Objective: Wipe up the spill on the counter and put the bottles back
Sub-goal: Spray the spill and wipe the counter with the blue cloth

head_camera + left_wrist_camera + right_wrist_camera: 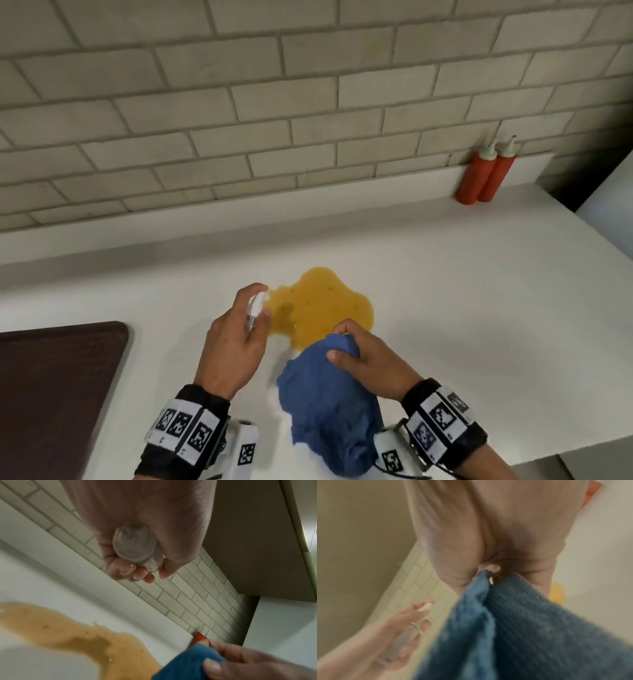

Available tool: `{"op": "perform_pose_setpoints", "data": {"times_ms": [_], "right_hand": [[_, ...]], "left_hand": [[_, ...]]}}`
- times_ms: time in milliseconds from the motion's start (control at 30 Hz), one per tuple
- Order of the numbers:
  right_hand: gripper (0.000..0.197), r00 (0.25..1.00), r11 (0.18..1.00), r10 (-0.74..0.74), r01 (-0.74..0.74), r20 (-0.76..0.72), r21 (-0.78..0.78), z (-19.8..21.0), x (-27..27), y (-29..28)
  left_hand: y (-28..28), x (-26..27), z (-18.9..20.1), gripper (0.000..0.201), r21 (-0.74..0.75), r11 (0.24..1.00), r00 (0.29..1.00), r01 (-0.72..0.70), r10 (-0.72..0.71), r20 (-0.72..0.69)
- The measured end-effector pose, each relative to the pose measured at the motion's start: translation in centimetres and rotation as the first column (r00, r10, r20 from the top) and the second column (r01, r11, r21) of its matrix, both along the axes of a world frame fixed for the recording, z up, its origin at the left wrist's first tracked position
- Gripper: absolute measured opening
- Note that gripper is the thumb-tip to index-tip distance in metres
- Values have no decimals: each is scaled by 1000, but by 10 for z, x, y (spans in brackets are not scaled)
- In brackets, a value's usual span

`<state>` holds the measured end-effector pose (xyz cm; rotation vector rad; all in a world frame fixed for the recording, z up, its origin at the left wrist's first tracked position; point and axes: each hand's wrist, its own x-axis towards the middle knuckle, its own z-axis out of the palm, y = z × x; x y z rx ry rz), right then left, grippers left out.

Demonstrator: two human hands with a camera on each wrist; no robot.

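An amber spill (322,305) spreads on the white counter (462,291). My left hand (239,339) grips a small clear spray bottle (255,308) with a white top, held just left of the spill, index finger over the top. From below, the left wrist view shows the spray bottle (137,546) inside the curled fingers, with the spill (68,632) beneath. My right hand (363,356) clutches a bunched blue cloth (329,407) at the spill's near edge; the cloth (522,628) hangs from the fingers. Two red squeeze bottles (484,174) stand against the back wall at right.
A dark brown mat (58,387) lies at the counter's left front. A tiled wall (239,120) backs the counter. The counter ends at the right, with a dark gap (565,192) before another white surface (609,205).
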<state>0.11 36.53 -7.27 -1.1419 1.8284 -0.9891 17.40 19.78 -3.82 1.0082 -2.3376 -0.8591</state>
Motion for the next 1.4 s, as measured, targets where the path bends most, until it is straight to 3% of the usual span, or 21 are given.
{"op": "perform_pose_setpoints", "data": {"times_ms": [133, 233, 333, 433, 533, 667, 867, 967, 1133, 1400], "right_hand": [[23, 977, 981, -89, 119, -192, 155, -29, -30, 10], [31, 904, 938, -101, 226, -415, 264, -35, -41, 28], [39, 775, 955, -117, 259, -621, 142, -36, -31, 43], [33, 792, 1000, 25, -17, -610, 20, -46, 3, 46], [40, 718, 976, 214, -129, -662, 175, -70, 32, 46], [54, 686, 961, 241, -68, -686, 269, -88, 30, 44], [78, 785, 937, 111, 122, -609, 327, -91, -15, 26], [90, 792, 897, 98, 192, -603, 398, -85, -41, 0], [75, 797, 863, 113, 217, -593, 457, -83, -80, -58], [75, 785, 863, 231, 108, -574, 494, -73, -102, -160]], "left_hand": [[18, 0, -4, 31, 23, 999, 998, -42, 41, 38], [27, -3, -6, 34, 41, 996, 996, -79, 77, 36], [34, -3, -10, 44, 71, 994, 997, -80, 79, 16], [41, -3, -16, 50, 100, 994, 999, -37, 36, 6], [42, -2, -24, 52, 121, 993, 1000, -6, 3, 24], [37, -2, -29, 55, 143, 990, 999, 5, -11, 40], [18, 0, -32, 49, 143, 989, 998, -30, 21, 64], [5, 6, -33, 49, 126, 991, 995, -38, 26, 93], [-11, 20, -33, 48, 117, 990, 992, -80, 68, 102], [-34, 46, -32, 48, 141, 980, 987, -137, 123, 106]]}}
